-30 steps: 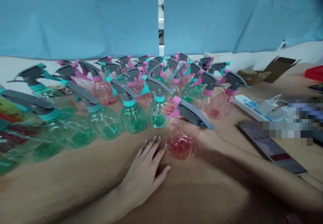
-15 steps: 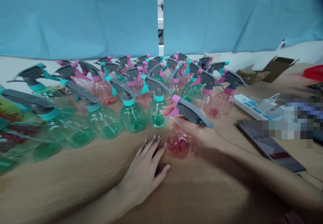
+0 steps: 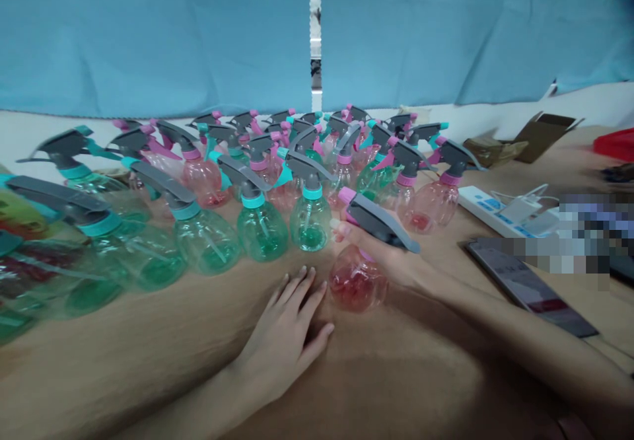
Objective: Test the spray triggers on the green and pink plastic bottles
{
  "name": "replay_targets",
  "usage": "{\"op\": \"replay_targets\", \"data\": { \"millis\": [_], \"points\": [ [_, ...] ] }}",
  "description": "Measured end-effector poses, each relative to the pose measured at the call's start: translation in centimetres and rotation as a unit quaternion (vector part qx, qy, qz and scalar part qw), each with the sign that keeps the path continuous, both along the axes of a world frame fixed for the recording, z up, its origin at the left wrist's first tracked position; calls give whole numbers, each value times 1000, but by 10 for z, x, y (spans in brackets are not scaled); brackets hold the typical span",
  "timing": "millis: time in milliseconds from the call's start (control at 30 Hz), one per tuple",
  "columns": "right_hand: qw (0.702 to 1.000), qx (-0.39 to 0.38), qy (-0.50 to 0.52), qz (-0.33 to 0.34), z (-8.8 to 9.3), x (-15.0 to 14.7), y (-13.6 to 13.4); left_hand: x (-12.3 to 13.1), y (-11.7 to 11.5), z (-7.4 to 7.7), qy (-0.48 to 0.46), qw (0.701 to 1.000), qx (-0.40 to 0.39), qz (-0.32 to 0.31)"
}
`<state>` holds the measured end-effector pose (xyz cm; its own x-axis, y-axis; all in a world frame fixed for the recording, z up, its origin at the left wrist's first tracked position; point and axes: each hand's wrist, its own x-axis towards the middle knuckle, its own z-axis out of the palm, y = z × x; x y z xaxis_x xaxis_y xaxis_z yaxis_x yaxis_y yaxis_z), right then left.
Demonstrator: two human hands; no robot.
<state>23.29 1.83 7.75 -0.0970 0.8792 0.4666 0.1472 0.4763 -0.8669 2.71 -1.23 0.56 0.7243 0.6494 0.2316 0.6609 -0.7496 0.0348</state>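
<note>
A small pink spray bottle (image 3: 357, 283) with a grey trigger head (image 3: 379, 224) stands on the brown table (image 3: 148, 367), just in front of a crowd of bottles. My right hand (image 3: 391, 258) is wrapped round its neck under the trigger head, fingers curled to the left side. My left hand (image 3: 287, 337) lies flat on the table beside the bottle's base, fingers stretched out and nearly touching it. Right behind stand green bottles (image 3: 310, 219) with teal collars.
Several green and pink spray bottles (image 3: 198, 182) fill the table's left and back. A white power strip (image 3: 488, 205) with a plug, a dark phone-like slab (image 3: 529, 288) and a cardboard piece (image 3: 542, 133) lie at right. A blue curtain (image 3: 148, 37) hangs behind.
My right hand has shifted its grip on the pink bottle, and the trigger head has turned slightly. My left hand has stayed flat on the table.
</note>
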Motion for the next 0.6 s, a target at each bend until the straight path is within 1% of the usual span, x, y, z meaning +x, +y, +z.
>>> {"op": "replay_targets", "data": {
  "millis": [200, 400, 500, 600],
  "points": [
    [1000, -12, -9, 2, 0, 0, 1, 0, 0, 0, 9, 1000, 4, -1],
    [998, -1, 37, 46, -2, 2, 0, 0, 0, 0, 3, 1000, -3, 4],
    [997, 11, 60, 51, -5, 2, 0, 0, 1, 0, 6, 1000, -1, 2],
    [997, 14, 56, 47, -8, 2, 1, 0, 1, 0, 4, 1000, 1, 1]
  ]
}}
